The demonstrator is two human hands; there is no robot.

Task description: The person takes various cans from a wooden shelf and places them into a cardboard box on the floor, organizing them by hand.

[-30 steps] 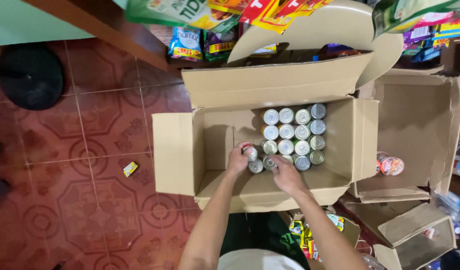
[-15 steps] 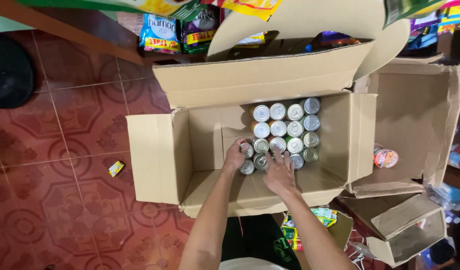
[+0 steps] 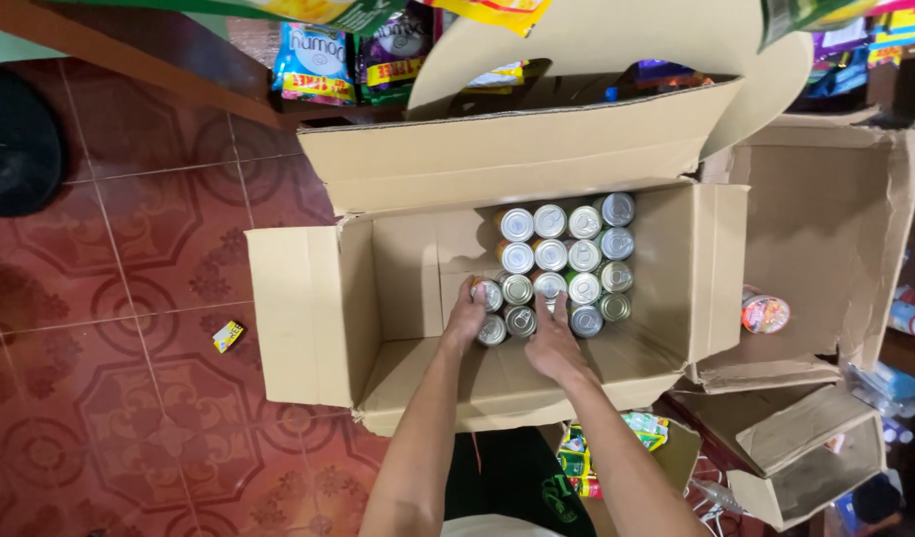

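While both hands touch them, cans (image 3: 567,254) fill box (image 3: 398,288).

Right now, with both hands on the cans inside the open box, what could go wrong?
1. The cans fill only the right part of the cardboard box, so the rows may slide or tip leftward.
2. The left hand grips an edge can; it could slip.
3. The right hand may get pinched between cans.
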